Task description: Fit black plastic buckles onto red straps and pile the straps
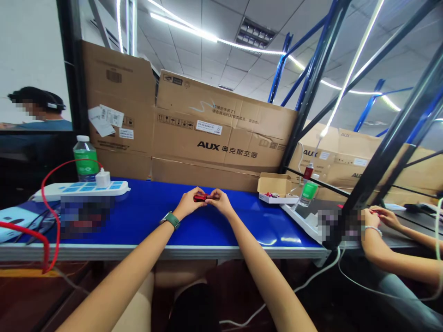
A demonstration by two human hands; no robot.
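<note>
The left hand (188,203) and right hand (219,202) grip a small glossy red object (200,198) between them.

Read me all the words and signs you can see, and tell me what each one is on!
"AUX 奥克斯空调" on the big cardboard carton behind the blue table
"AUX" on the cardboard carton at the right
Small print and a white label on the big carton: too small to read
Papers taped to the left cardboard carton: too small to read
Green label on the water bottle: too blurred to read
</note>
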